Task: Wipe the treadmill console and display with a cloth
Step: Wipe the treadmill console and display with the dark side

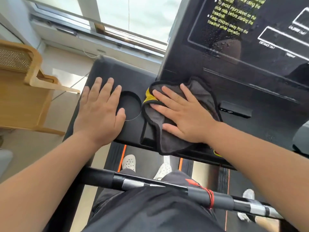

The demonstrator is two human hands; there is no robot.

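Note:
The black treadmill console (260, 124) fills the middle and right of the view. Its glossy display (250, 36) rises at the upper right, with yellow warning text and small droplets on it. A grey cloth (168, 141) with a yellow inner side lies on the console tray just below the display. My right hand (182, 114) presses flat on the cloth with fingers spread. My left hand (100, 108) rests flat on the console's left wing, beside the round cup holder (129, 104), and holds nothing.
A black handlebar (150, 183) with silver sections crosses in front of my waist. Below it are the treadmill belt (147, 156) with orange edges and my white shoes. A wooden chair (25, 87) stands at the left, and a window (133, 19) is behind the console.

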